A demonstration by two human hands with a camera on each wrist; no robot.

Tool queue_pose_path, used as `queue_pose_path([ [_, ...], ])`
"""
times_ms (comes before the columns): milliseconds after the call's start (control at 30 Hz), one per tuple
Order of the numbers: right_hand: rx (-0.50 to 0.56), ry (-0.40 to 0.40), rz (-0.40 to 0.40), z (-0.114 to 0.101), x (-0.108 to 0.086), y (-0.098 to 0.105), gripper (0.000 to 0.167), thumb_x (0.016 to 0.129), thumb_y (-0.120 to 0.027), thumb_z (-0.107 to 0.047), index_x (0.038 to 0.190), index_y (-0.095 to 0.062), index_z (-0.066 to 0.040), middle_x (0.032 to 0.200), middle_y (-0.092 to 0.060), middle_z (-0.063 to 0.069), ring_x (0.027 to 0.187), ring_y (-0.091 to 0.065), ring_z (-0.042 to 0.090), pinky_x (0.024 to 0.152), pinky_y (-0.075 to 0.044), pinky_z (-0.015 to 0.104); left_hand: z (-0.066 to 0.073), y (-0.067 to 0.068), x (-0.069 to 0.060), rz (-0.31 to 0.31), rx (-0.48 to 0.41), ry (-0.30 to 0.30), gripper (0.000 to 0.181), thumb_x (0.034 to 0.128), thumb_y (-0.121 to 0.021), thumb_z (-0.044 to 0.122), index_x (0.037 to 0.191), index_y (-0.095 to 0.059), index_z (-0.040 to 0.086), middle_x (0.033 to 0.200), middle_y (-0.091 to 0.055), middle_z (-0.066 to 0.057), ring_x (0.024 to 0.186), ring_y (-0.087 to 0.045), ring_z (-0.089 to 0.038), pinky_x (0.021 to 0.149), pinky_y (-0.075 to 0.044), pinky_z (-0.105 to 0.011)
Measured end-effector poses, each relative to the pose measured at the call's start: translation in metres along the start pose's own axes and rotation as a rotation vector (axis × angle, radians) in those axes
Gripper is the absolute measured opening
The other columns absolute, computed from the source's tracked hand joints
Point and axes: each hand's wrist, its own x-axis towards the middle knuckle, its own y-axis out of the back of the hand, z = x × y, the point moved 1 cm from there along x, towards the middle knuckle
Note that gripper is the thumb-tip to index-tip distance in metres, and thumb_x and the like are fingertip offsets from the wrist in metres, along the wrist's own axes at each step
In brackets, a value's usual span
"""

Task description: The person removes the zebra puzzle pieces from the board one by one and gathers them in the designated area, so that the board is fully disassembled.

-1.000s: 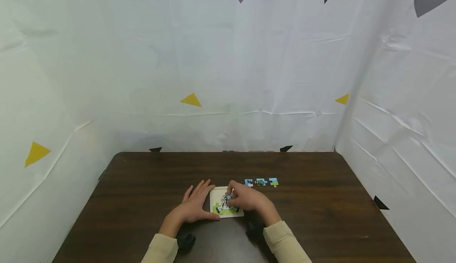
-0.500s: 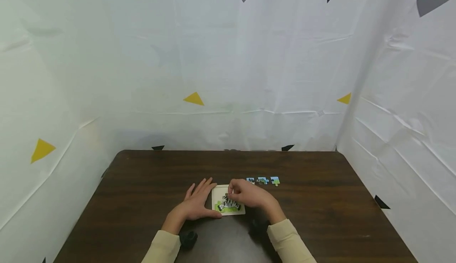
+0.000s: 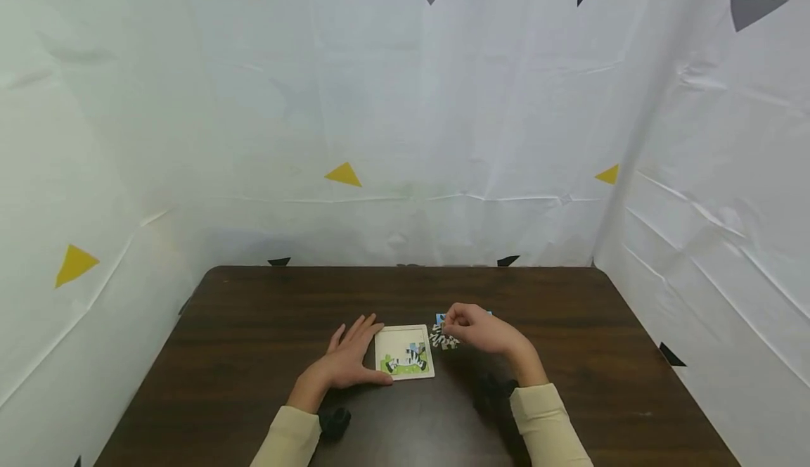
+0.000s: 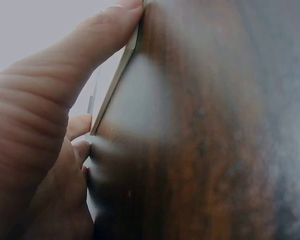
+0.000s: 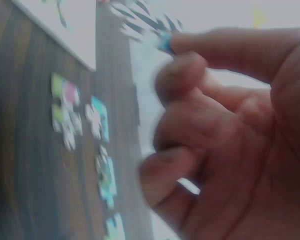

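Note:
A light wooden puzzle tray point(image 3: 394, 337) lies on the table, with zebra-picture pieces point(image 3: 405, 361) along its lower part and some blue at the right. My left hand point(image 3: 344, 365) braces it with spread fingers at the left edge and the thumb at the near edge; the left wrist view shows that thumb point(image 4: 100, 35) against the rim. To the right of the tray, my right hand point(image 3: 484, 330) pinches a striped puzzle piece point(image 5: 147, 20) with a blue bit, held between thumb and index finger. The other fingers are curled.
Several loose puzzle pieces point(image 5: 106, 175) lie on the dark wooden table point(image 3: 285, 305), partly hidden by the right hand in the head view. A green and pink piece point(image 5: 65, 107) lies nearest the tray. White cloth with triangles point(image 3: 405, 136) surrounds the table.
My right hand has moved from over the tray to the right, above the loose pieces, uncovering more of the tray. My left hand has stayed at the tray's edge.

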Motion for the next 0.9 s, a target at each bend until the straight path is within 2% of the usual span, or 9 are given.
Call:
queue_pose_path([
  [100,-0.024,-0.013,-0.035,0.001,-0.005,0.008,0.017,0.111,-0.058,-0.017,0.105,-0.063,-0.003,0.076,-0.052,-0.002,0.07,-0.047,0.013,0.067,-0.042,0.03,-0.004,0.0,0.001,0.011,0.005,0.001,0.122,0.0783,-0.085,0.072,0.171,-0.03,0.016,0.183,-0.014,-0.009,0.17,-0.007,-0.036,0.131,0.002,-0.068],
  [267,-0.048,-0.039,-0.063,0.011,-0.014,0.019,0.016,0.108,-0.061,-0.014,0.101,-0.066,-0.001,0.077,-0.056,-0.002,0.071,-0.051,0.013,0.067,-0.044,0.029,-0.011,-0.004,0.004,0.004,0.007,-0.004,0.121,0.0785,-0.084,0.073,0.172,-0.029,0.018,0.183,-0.013,-0.006,0.171,-0.005,-0.033,0.132,0.003,-0.067],
  [433,-0.07,-0.083,-0.073,0.023,-0.023,0.027,0.02,0.108,-0.059,-0.013,0.097,-0.067,0.001,0.08,-0.058,-0.001,0.072,-0.053,0.013,0.069,-0.046,0.031,-0.008,-0.002,0.001,-0.004,0.019,-0.007,0.121,0.0795,-0.083,0.073,0.172,-0.029,0.018,0.183,-0.013,-0.008,0.17,-0.005,-0.034,0.132,0.004,-0.067],
  [533,-0.089,-0.118,-0.067,0.029,-0.024,0.029,0.022,0.108,-0.057,-0.011,0.092,-0.066,0.002,0.076,-0.056,-0.002,0.07,-0.051,0.014,0.069,-0.044,0.031,-0.003,0.002,-0.002,-0.004,0.004,-0.017,0.121,0.0795,-0.083,0.074,0.171,-0.03,0.014,0.182,-0.015,-0.012,0.17,-0.006,-0.038,0.131,0.003,-0.07],
  [667,-0.092,-0.147,-0.039,0.036,-0.022,0.029,0.02,0.107,-0.058,-0.01,0.092,-0.066,0.001,0.073,-0.055,-0.001,0.068,-0.051,0.014,0.067,-0.043,0.031,-0.004,0.0,-0.001,0.016,0.005,-0.052,0.119,0.082,-0.079,0.077,0.17,-0.03,0.012,0.181,-0.017,-0.015,0.169,-0.008,-0.039,0.128,0.0,-0.073],
  [767,-0.087,-0.143,-0.015,0.042,-0.018,0.026,0.018,0.108,-0.058,-0.01,0.096,-0.065,0.002,0.074,-0.056,-0.001,0.069,-0.051,0.015,0.066,-0.043,0.031,-0.006,-0.001,0.0,0.017,0.012,-0.05,0.12,0.0813,-0.078,0.078,0.17,-0.03,0.014,0.181,-0.017,-0.015,0.169,-0.008,-0.039,0.128,0.0,-0.074],
  [900,-0.067,-0.13,0.007,0.044,-0.012,0.023,0.015,0.111,-0.055,-0.009,0.104,-0.061,0.003,0.078,-0.055,0.001,0.07,-0.051,0.016,0.065,-0.042,0.032,-0.005,0.0,0.0,0.004,0.01,-0.008,0.122,0.0778,-0.082,0.077,0.171,-0.031,0.016,0.182,-0.016,-0.012,0.169,-0.008,-0.038,0.13,0.001,-0.071],
])
